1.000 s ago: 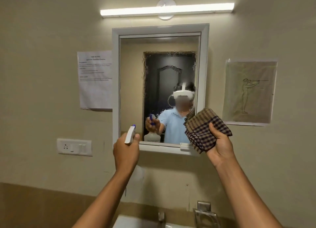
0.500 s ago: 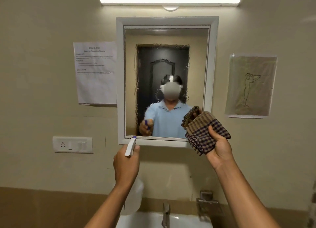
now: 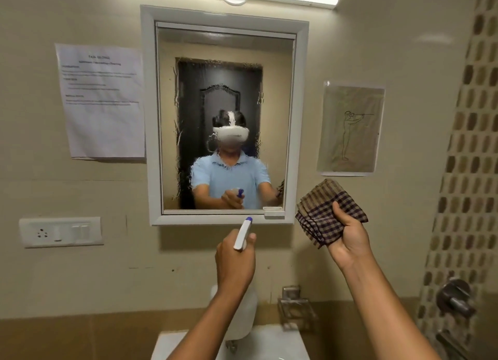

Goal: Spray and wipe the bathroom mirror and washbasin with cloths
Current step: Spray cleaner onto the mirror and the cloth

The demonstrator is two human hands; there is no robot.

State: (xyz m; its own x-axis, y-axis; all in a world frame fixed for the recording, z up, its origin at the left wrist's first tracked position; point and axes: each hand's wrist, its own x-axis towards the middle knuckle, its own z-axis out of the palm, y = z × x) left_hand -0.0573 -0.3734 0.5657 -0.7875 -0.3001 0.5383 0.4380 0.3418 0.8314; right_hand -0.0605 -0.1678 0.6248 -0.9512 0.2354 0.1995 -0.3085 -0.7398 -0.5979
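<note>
The white-framed mirror [image 3: 226,49] hangs on the beige wall, its glass streaked with wet spray across the middle. My left hand [image 3: 235,265] grips a white spray bottle [image 3: 242,234] with a blue nozzle tip, aimed up at the mirror's lower edge; the bottle's body hangs behind my wrist. My right hand [image 3: 349,241] holds a folded brown and purple checked cloth [image 3: 327,211] raised to the right of the mirror, apart from the glass. The white washbasin [image 3: 285,343] shows at the bottom, partly hidden by my arms.
A printed notice [image 3: 101,100] is taped left of the mirror, a line drawing [image 3: 350,129] on its right. A switch and socket plate [image 3: 60,231] sits lower left. A metal soap holder [image 3: 296,309] and a wall tap [image 3: 455,300] are right of the basin.
My view has shifted left and down, so mirror and basin show more fully. Both hands have dropped relative to the mirror; the cloth now sits beside its lower right corner.
</note>
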